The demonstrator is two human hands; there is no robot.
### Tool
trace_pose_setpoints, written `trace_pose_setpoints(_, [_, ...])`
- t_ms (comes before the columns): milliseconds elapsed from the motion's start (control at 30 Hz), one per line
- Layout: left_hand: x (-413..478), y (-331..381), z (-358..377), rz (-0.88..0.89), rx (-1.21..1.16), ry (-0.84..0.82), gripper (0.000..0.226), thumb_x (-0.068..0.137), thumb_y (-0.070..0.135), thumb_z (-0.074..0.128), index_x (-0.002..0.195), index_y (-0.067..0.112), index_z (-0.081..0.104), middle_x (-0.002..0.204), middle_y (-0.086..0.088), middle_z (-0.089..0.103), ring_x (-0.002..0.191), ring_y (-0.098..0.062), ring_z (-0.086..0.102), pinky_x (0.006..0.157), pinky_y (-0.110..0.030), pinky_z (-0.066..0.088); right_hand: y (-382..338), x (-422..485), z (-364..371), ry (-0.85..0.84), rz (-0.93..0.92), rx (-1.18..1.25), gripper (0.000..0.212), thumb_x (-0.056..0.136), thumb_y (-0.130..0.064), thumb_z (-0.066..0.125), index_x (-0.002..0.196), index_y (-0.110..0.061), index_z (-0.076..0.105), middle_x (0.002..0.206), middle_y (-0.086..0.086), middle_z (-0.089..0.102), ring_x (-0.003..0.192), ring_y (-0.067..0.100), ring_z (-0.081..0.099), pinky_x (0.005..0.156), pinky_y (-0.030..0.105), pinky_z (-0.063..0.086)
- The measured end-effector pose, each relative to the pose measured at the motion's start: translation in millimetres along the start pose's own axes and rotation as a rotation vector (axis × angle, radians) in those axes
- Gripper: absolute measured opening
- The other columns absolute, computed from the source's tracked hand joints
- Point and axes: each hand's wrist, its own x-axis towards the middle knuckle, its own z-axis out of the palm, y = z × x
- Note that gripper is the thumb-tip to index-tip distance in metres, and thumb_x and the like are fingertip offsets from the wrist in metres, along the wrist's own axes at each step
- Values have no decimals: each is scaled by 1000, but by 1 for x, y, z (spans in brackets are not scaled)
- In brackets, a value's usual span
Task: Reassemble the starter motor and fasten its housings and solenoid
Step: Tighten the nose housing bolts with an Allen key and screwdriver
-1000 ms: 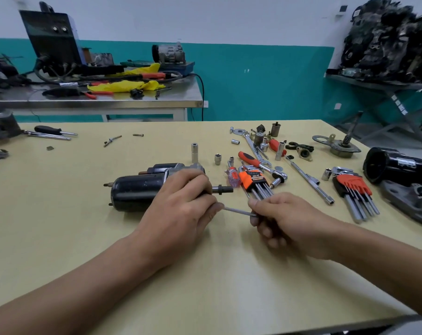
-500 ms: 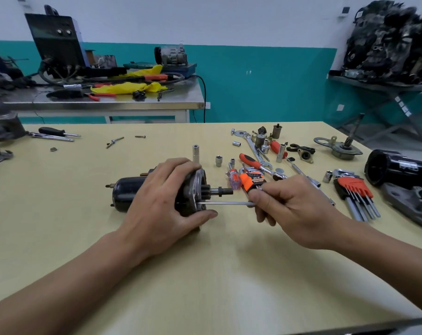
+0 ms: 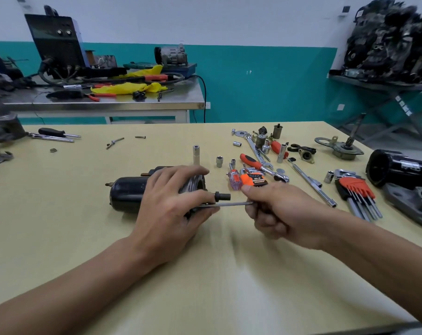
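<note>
The starter motor (image 3: 130,194) lies on its side on the yellow table (image 3: 205,274), my left hand (image 3: 171,209) curled round its near end. My right hand (image 3: 282,211) pinches a long thin bolt (image 3: 231,204) pointed at it. Hex keys (image 3: 357,192) lie beyond, and a steel bench (image 3: 103,102) stands against the teal wall (image 3: 265,83).

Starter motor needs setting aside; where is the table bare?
Bare: the near tabletop toward its front edge, and the stretch left of the starter motor, before the black-handled screwdriver. Crowded: right of the motor, among sockets, ratchet and hex key sets.
</note>
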Motion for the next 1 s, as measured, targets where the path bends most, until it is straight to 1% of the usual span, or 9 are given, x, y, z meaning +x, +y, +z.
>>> trace_pose_setpoints(67, [0, -2, -1, 13, 5, -7, 23, 88, 43, 66, 85, 23, 78, 121, -4, 65, 108, -28, 57, 90, -46, 43, -1, -2, 4, -98, 225, 252, 51, 101, -37, 48, 56, -15, 53, 42, -4, 30, 32, 8, 25, 34, 17, 17])
trace_pose_setpoints(167, [1, -1, -2, 14, 4, -26, 25, 88, 44, 64, 85, 24, 79, 119, -3, 66, 109, -28, 57, 89, -47, 43, -1, -3, 7, -56, 192, 206, 57, 102, -39, 48, 51, -15, 58, 43, -2, 35, 33, 10, 29, 34, 17, 21])
trace_pose_setpoints(400, [0, -3, -4, 46, -31, -38, 26, 88, 41, 64, 84, 23, 81, 115, -1, 69, 112, -32, 60, 90, -52, 43, 17, -7, -15, 274, -600, -1038, 58, 92, -71, 29, 88, -23, 63, 72, -12, 59, 65, 4, 50, 59, 27, 43])
trace_pose_setpoints(533, [0, -2, -3, 25, -36, -42, 27, 88, 42, 63, 84, 22, 80, 115, -1, 69, 113, -32, 59, 91, -51, 43, 19, -7, -24, 310, -894, -1394, 49, 100, -51, 36, 96, -14, 69, 78, -3, 64, 68, 18, 57, 55, 38, 51])
trace_pose_setpoints(633, [-1, -2, -3, 10, -25, -43, 28, 90, 43, 61, 84, 23, 79, 115, 0, 69, 114, -31, 58, 91, -50, 42, 24, -2, -16, 263, -929, -1216, 52, 103, -43, 42, 75, -7, 67, 60, 1, 57, 54, 20, 51, 52, 35, 45])
trace_pose_setpoints(767, [1, -2, -2, 8, -1, -60, 26, 89, 45, 62, 87, 26, 79, 114, -1, 67, 113, -31, 57, 91, -49, 41, 21, -12, 6, 70, -152, -142, 58, 98, -50, 50, 51, -17, 58, 42, 0, 46, 35, 11, 39, 37, 19, 32])
trace_pose_setpoints(833, [0, -3, -2, 8, -2, -56, 25, 90, 45, 63, 88, 27, 79, 113, -1, 67, 112, -31, 57, 91, -49, 41, 13, -13, 7, -5, 107, 97, 54, 99, -45, 54, 53, -17, 58, 42, 2, 43, 32, 11, 35, 34, 16, 26])
trace_pose_setpoints(900, [-1, -4, -2, 12, -18, -53, 25, 91, 44, 62, 88, 26, 80, 113, -1, 67, 112, -32, 57, 90, -50, 42, 6, -16, 5, -13, 88, 17, 54, 101, -44, 51, 58, -12, 60, 45, 5, 49, 35, 12, 41, 34, 18, 30])
trace_pose_setpoints(1000, [-1, -4, -2, 13, -19, -46, 26, 91, 43, 61, 88, 25, 80, 113, -1, 68, 112, -32, 57, 90, -50, 42, 7, -18, -3, 99, -460, -729, 60, 99, -60, 36, 83, -12, 68, 66, -2, 64, 55, 9, 52, 51, 26, 44])
